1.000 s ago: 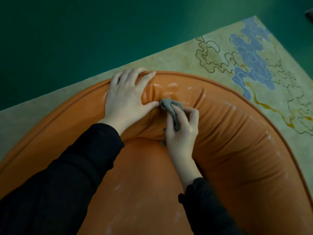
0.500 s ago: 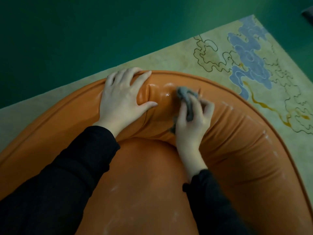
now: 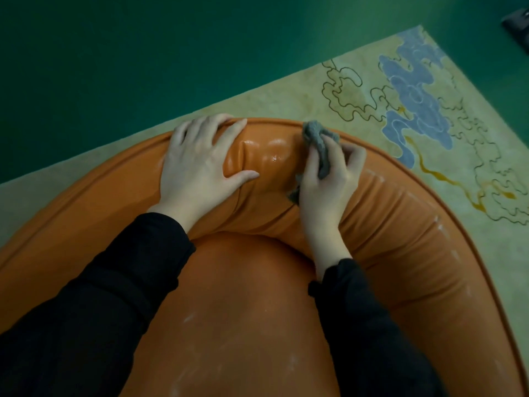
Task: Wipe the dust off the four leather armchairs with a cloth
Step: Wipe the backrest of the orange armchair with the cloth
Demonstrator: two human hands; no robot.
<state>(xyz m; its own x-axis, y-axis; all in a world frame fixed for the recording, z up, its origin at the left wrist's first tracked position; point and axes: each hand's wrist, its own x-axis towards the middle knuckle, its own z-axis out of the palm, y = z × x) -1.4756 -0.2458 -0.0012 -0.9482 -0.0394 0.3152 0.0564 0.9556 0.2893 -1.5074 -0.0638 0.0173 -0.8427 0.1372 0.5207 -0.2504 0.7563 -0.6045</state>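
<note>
Where the curved back rim of the armchair (image 3: 406, 224) peaks, the left hand (image 3: 194, 173) lies flat on the leather, its fingers (image 3: 206, 124) straight and spread, tips over the piped edge, thumb pressed into a fold. Just beside it the right hand (image 3: 326, 190) grips the cloth (image 3: 316, 138), fingers curled round it; the cloth's top end touches the rim. Cloth: grey, nubbly, bunched. Leather: orange, glossy between the hands, creased — pale dusty streaks on seat and right side. Bare rim curves away on both sides. Beyond the edge: pale patterned rug (image 3: 286, 93), then green floor (image 3: 143, 53).
</note>
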